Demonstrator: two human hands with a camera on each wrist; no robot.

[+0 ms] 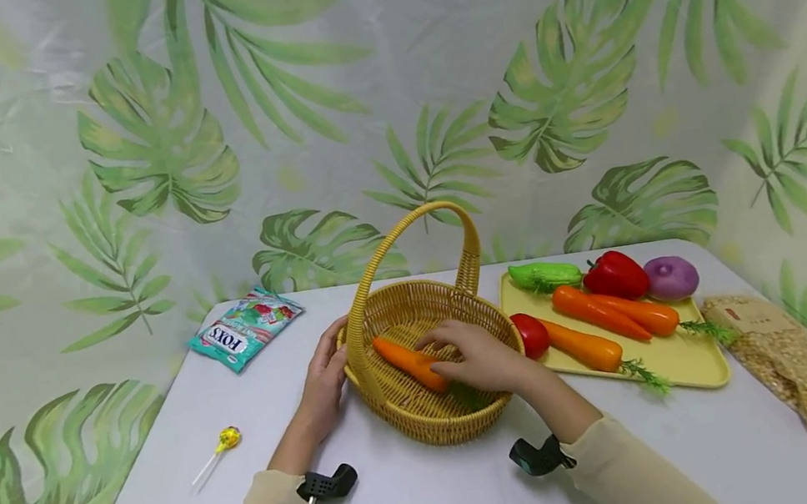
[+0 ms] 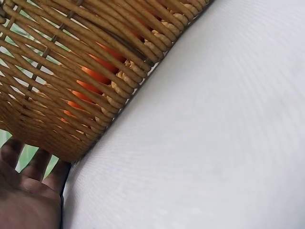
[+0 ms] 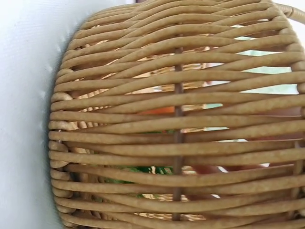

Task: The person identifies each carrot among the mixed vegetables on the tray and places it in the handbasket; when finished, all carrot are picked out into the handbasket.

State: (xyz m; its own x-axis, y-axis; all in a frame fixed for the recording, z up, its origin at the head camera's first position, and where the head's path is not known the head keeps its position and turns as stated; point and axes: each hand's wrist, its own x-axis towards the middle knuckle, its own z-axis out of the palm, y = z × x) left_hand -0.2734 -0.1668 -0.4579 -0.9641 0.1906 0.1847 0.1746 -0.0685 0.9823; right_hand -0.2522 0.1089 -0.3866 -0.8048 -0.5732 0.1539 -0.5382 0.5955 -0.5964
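A wicker basket (image 1: 426,434) with a tall arched handle stands on the table. An orange carrot (image 1: 405,363) lies inside it, its green top partly hidden under my right hand (image 1: 480,356). That hand reaches over the basket's right rim, with the thumb by the carrot's thick end and the fingers spread above it. My left hand (image 1: 324,379) rests against the basket's left outer side near the handle's foot. In the left wrist view, the fingers (image 2: 35,164) of that hand lie fairly straight along the woven wall. Through the weave in the right wrist view, green leaves (image 3: 138,176) show.
Right of the basket, a yellow tray (image 1: 678,365) bears several carrots (image 1: 600,312), a tomato (image 1: 530,335), a red pepper (image 1: 615,275), a green vegetable (image 1: 546,276) and a purple one (image 1: 671,278). A grain bag (image 1: 794,355) lies far right. Left are a FOX'S candy bag (image 1: 243,330) and a lollipop (image 1: 227,439).
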